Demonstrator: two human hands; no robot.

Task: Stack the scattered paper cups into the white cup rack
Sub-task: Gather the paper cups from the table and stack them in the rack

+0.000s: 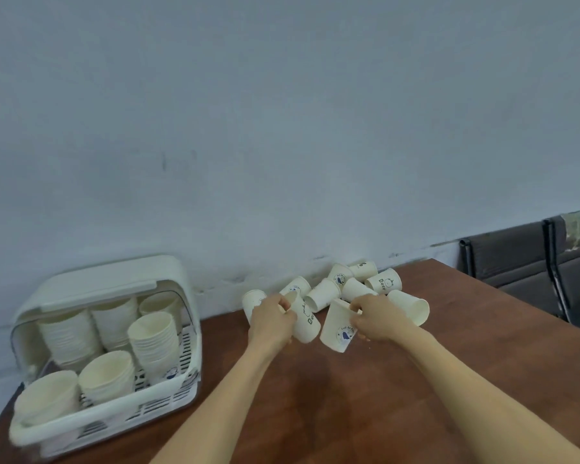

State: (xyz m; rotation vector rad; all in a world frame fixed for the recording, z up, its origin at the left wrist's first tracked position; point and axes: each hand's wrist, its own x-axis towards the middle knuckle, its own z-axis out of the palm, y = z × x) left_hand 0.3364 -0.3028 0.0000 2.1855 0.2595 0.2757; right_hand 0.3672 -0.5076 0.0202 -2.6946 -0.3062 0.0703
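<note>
Head view: both hands (272, 316) (375, 318) grip cups (338, 326).

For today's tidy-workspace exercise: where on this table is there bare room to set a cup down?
Bare wood lies between the white cup rack and the left hand, and along the table's right side. By the wall it is crowded with scattered cups.

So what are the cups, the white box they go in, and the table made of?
The cups look like thin matte paper: rolled rims and printed pictures. The white rack looks like smooth moulded plastic, with slotted walls and a see-through flap under its lid. The table has a dull reddish-brown top, maybe wood or a wood-look coating; I can't tell which.
</note>
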